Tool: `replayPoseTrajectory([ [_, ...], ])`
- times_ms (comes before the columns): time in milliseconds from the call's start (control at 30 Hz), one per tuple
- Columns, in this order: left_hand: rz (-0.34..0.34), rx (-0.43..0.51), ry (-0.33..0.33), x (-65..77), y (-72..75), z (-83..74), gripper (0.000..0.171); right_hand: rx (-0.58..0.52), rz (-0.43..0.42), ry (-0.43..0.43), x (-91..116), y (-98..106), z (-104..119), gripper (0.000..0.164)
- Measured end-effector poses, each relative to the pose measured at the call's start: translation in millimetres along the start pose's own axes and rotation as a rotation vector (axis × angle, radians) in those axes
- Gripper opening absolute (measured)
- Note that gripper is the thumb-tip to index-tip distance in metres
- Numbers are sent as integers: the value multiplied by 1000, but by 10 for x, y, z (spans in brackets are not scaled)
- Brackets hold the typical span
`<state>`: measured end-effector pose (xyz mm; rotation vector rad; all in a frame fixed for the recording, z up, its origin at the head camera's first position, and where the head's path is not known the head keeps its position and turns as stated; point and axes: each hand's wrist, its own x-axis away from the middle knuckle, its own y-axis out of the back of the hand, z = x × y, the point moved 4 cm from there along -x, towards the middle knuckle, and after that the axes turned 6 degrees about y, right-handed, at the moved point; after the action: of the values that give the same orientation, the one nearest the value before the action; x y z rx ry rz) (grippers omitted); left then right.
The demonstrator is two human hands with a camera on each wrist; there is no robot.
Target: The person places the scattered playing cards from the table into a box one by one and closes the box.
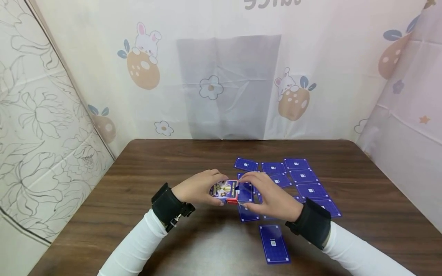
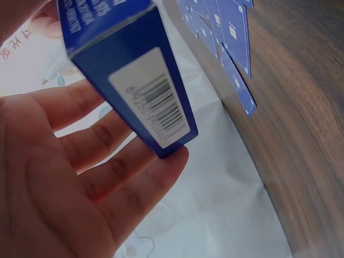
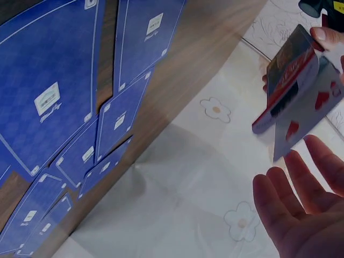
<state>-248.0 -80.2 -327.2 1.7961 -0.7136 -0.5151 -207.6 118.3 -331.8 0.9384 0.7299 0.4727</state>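
Box (image 1: 222,190): held over tabletop (image 1: 165,161), pinched between thumb and fingers of left hand (image 1: 201,188). At box's mouth: heart-faced card (image 3: 309,121), partly protruding. Just right of box: right hand (image 1: 274,195), thumb and fingers curved either side of card; pinch or mere nearness not established. Further right of box: blue-backed cards (image 1: 312,188), face down. Step in hand, judged: passing card through box's mouth, inward or outward unconfirmed. Next, probably called for: steady box, straight slide, card corners clear of box's edges.
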Motion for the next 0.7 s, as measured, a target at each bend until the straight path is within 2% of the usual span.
replayPoseTrajectory([
  [367,-3,4,14,-4,55,3,70,0,61,-163,93,65,-143,65],
  [700,17,23,30,-25,16,2,69,-14,51,-108,38,20,-109,56],
])
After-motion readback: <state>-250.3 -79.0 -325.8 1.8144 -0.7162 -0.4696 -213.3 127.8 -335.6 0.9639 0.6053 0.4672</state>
